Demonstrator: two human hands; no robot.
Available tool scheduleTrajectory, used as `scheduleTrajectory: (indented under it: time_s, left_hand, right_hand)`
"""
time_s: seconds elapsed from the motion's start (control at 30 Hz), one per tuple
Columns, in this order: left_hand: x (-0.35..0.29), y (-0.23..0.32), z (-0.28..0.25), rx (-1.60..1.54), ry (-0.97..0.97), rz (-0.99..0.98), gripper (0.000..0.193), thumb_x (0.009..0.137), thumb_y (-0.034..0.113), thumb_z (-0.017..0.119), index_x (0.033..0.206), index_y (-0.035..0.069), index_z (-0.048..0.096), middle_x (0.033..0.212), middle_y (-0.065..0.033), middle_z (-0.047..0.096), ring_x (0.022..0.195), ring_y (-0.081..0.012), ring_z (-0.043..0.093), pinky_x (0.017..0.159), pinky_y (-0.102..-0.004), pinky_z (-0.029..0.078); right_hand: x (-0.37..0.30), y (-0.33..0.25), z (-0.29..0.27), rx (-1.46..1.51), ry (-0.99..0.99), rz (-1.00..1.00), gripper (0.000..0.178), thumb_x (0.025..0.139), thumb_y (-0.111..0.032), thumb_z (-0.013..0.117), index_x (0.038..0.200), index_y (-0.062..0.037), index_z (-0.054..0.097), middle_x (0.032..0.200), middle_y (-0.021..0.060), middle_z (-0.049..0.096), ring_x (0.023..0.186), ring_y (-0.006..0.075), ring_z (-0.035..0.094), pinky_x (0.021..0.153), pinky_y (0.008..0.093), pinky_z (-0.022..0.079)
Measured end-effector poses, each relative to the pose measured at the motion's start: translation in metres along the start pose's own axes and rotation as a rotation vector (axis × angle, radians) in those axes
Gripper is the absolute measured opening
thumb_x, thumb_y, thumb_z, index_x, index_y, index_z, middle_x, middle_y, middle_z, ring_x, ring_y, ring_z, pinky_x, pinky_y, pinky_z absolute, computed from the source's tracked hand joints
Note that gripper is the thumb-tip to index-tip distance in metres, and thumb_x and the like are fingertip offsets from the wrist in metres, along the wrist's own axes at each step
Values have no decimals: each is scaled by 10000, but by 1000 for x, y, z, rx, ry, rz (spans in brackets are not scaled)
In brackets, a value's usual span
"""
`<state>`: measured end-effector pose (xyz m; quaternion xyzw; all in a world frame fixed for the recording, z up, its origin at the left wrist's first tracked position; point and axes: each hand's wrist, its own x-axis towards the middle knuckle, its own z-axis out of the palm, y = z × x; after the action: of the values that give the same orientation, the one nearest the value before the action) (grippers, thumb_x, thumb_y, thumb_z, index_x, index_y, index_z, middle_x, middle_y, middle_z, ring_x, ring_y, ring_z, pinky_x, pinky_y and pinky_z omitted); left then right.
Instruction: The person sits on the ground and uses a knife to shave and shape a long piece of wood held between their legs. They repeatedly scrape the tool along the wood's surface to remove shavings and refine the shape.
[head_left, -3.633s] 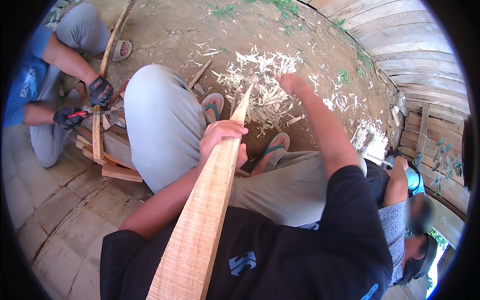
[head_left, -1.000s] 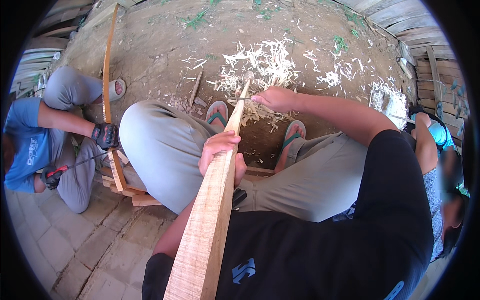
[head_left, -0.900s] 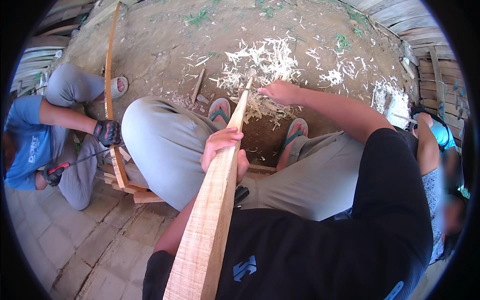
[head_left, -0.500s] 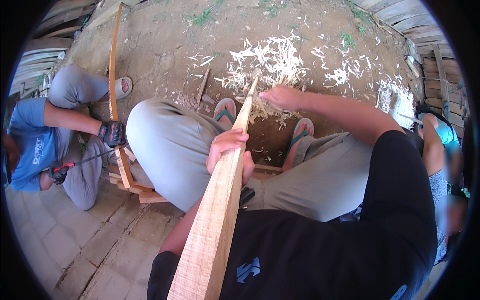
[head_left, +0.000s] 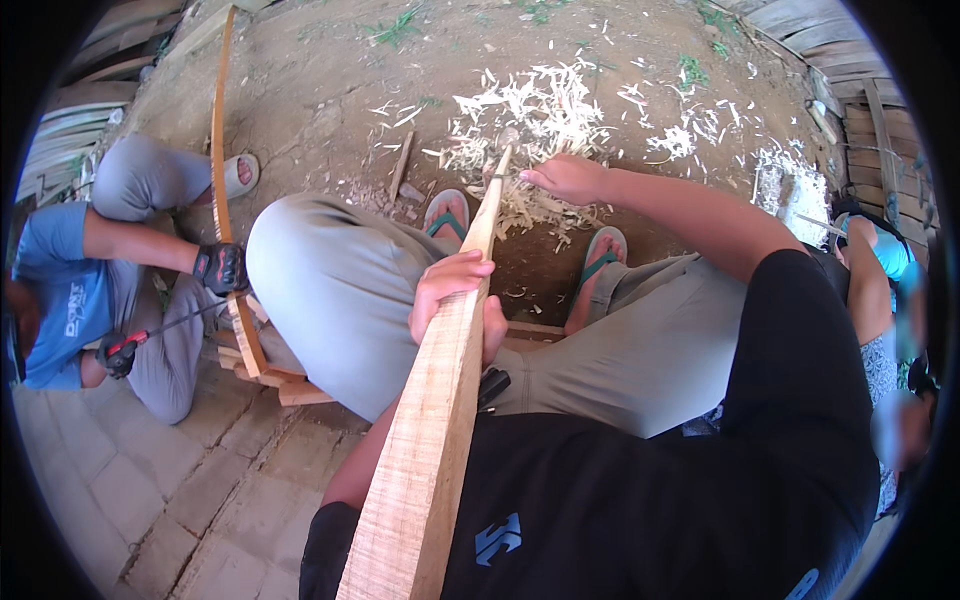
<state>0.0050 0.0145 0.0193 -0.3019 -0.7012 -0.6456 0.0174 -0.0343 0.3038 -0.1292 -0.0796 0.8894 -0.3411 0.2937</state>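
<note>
A long pale piece of squared timber, tapering to a thin tip, runs from beside my torso out over the ground between my feet. My left hand wraps round its middle, fingers on top and thumb on the right side. Close to the narrow end, my right hand is closed, apparently on a knife. Only a thin dark blade shows, lying across the taper; the fingers hide the handle. A small dark object sits at my lap, partly behind the timber.
Curled wood shavings cover the dirt beyond my feet. At the left, a co-worker in black gloves holds a long curved wooden strip and a red-handled tool. Wood blocks lie near my knee. Another person sits at the right.
My right hand and the blade have shifted slightly away from me, toward the timber's tip. The left hand keeps its grip at the middle.
</note>
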Motion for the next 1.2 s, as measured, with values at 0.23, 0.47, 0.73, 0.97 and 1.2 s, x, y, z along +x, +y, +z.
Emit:
scheduleTrajectory:
  time_s: [0.23,0.47,0.73,0.97,1.2]
  left_hand:
    - [-1,-1,-2,12,-11,-5,310,785,-25,693,1051,18,539,1037,-188,697,1044,-346,690,974,-467,535]
    - [-1,-2,0,-1,-3,0,317,774,-31,688,1049,25,539,1049,-194,701,1043,-348,689,976,-463,532]
    - [-3,2,0,-1,-7,-17,310,779,-31,689,1044,21,536,1048,-191,701,1049,-351,688,978,-461,529]
    - [2,-5,-1,6,4,4,313,776,-21,699,1039,23,535,1047,-189,702,1044,-356,691,975,-464,533]
    - [1,0,-2,11,-7,-5,314,772,-15,702,1035,28,535,1036,-185,702,1036,-352,691,971,-469,533]
  right_hand:
    - [2,4,-2,-10,11,20,747,1118,-534,254,952,58,679,841,301,661,850,463,666,847,553,511]
    - [-3,-3,-5,-14,39,-22,687,1117,-506,289,984,41,682,886,310,675,905,492,650,883,556,503]
    - [-2,11,5,-3,53,40,691,1116,-510,289,975,44,676,855,318,660,871,495,652,864,565,500]
    - [5,9,8,0,61,13,649,1123,-480,300,972,38,660,829,303,650,839,485,648,858,557,501]
    - [4,12,8,26,91,-34,679,1125,-489,294,941,57,652,776,300,628,766,484,629,822,553,508]
